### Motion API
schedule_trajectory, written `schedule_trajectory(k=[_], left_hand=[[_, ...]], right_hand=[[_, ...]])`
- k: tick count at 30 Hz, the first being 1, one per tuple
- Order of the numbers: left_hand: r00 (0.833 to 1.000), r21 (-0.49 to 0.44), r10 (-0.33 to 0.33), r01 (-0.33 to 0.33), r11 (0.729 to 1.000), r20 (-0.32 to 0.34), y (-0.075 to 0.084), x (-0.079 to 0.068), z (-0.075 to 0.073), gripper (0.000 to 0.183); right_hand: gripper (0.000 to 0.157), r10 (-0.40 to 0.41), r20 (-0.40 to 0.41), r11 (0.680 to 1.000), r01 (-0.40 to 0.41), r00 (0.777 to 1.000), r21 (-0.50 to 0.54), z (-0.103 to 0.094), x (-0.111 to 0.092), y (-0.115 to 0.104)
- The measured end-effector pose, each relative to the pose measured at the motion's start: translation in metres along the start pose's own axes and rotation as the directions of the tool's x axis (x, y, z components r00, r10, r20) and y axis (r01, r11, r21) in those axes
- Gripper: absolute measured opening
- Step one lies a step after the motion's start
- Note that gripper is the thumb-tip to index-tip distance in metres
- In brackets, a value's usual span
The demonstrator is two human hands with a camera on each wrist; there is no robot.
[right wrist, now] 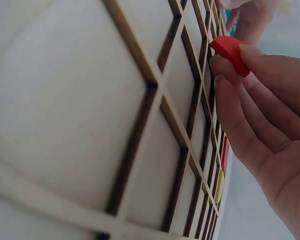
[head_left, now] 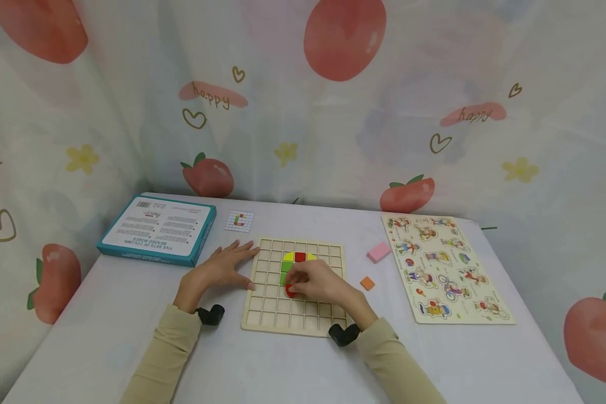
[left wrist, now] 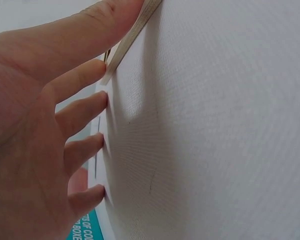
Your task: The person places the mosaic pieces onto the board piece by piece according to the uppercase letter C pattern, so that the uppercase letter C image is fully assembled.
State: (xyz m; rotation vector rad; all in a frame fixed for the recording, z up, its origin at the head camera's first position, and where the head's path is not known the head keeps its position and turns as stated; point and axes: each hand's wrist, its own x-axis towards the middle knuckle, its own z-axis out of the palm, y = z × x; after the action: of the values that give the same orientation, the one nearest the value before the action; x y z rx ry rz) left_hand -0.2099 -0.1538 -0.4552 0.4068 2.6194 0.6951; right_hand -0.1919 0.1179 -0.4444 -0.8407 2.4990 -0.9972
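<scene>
A wooden grid board (head_left: 267,320) lies flat at the middle of the table. Over its centre, my right hand (head_left: 315,280) pinches a red block with a curved edge (right wrist: 231,52) between thumb and fingers. Green blocks (head_left: 287,267), a red square block (head_left: 300,257) and yellow curved blocks (head_left: 288,256) sit in cells beyond and beside that hand, which partly hides the board. My left hand (head_left: 222,266) rests with spread fingers at the board's left edge. In the left wrist view, its thumb (left wrist: 80,35) touches the board's rim and the other fingertips meet the tablecloth.
Right of the board lie a pink block (head_left: 379,252) and an orange square block (head_left: 367,283). Farther right is a picture puzzle board (head_left: 454,269). A teal-edged box (head_left: 156,230) stands at the back left, with a small pattern card (head_left: 239,221) beside it. A printed curtain (head_left: 333,140) hangs behind.
</scene>
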Motion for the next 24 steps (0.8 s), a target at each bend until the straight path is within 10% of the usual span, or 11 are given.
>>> schedule_trajectory(k=[24], left_hand=[[0.999, -0.016, 0.037, -0.037, 0.999, -0.009, -0.003, 0.0, 0.0, 0.095]], right_hand=[[0.008, -0.003, 0.031, 0.996, 0.006, 1.0, -0.093, 0.006, 0.012, -0.007]])
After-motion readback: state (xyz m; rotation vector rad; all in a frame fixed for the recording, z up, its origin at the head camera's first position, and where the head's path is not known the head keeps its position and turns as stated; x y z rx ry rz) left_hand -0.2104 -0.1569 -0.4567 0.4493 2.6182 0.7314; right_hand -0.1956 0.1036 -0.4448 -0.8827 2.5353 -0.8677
